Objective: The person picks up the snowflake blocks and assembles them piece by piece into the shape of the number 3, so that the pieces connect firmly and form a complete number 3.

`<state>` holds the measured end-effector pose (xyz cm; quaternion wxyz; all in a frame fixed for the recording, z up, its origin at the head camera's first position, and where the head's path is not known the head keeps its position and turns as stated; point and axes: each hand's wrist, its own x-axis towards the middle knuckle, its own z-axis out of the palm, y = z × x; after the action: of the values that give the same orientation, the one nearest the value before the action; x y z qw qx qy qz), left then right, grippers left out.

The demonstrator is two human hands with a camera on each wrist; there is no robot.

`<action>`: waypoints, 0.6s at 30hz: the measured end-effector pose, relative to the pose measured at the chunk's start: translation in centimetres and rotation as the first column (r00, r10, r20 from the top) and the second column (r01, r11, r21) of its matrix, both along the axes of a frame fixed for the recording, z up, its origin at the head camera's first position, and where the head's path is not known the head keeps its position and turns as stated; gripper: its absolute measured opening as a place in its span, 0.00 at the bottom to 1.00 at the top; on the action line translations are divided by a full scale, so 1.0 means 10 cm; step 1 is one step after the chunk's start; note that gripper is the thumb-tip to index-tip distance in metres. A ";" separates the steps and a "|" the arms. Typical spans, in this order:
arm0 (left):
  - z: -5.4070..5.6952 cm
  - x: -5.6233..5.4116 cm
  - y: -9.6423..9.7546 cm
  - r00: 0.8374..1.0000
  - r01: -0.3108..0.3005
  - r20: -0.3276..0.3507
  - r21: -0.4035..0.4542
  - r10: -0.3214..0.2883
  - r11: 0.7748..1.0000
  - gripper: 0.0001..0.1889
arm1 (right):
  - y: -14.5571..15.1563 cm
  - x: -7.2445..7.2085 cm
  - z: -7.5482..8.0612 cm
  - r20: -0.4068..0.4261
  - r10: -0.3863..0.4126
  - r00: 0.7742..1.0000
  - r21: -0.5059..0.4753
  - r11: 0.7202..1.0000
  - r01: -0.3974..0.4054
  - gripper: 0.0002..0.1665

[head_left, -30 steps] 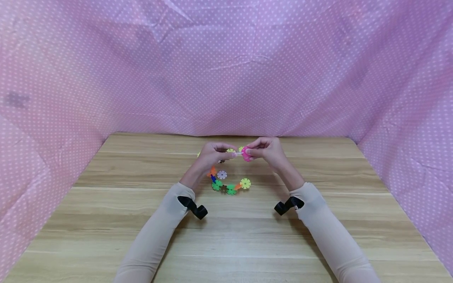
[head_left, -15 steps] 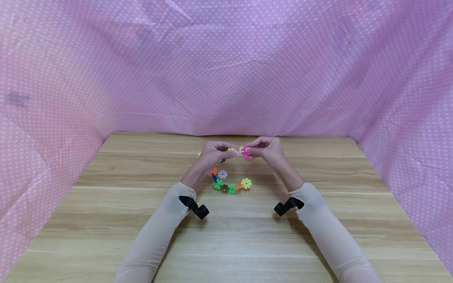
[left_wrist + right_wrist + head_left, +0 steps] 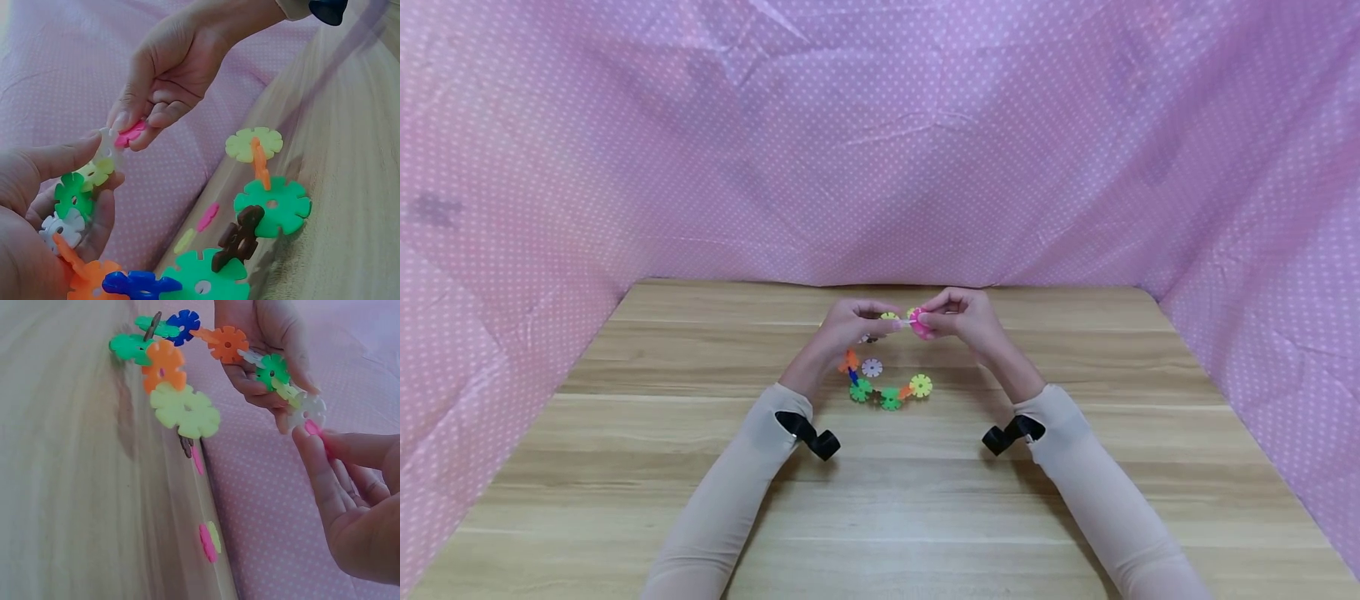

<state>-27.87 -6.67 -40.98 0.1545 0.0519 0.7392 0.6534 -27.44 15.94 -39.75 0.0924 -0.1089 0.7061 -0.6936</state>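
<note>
Thumb and fingers of my left hand pinch a white interlocking disc at one end of a curved chain of notched discs. From it, a yellow disc, a green disc and a second white disc run along the left fingers. Beyond the hand, the chain curves through orange, blue, green and brown pieces to a yellow end disc. My right hand pinches a pink disc between thumb and fingertips. Its edge meets the white disc's edge; the fingertips partly cover it.
Loose pink and yellow discs lie near the far edge of the wooden table. A pale disc shows inside the chain's curve in the head view. Pink dotted cloth hangs behind the table and along both sides.
Both hands stay almost in place, with the pink and white discs still together. The chain sways very slightly.
</note>
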 end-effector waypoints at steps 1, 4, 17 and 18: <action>0.00 0.00 0.00 1.000 0.005 -0.002 0.001 -0.005 1.000 0.14 | 0.01 0.00 0.00 0.002 0.008 1.000 0.010 1.000 -0.008 0.14; 0.02 0.00 -0.01 0.999 0.031 -0.007 -0.014 -0.031 0.999 0.14 | 0.05 -0.02 0.02 0.004 0.042 0.999 0.077 0.996 -0.042 0.14; 0.04 0.03 0.01 0.988 0.129 -0.077 -0.060 -0.133 0.990 0.14 | 0.15 -0.03 0.11 0.042 0.151 0.988 0.253 0.955 -0.156 0.15; 0.04 0.03 0.01 0.988 0.130 -0.079 -0.066 -0.135 0.989 0.14 | 0.15 -0.03 0.10 0.046 0.148 0.988 0.250 0.956 -0.155 0.15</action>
<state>-27.59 -6.54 -40.57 0.1682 0.1232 0.7595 0.6162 -27.73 17.46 -38.72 0.1679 -0.1406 0.7771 -0.5901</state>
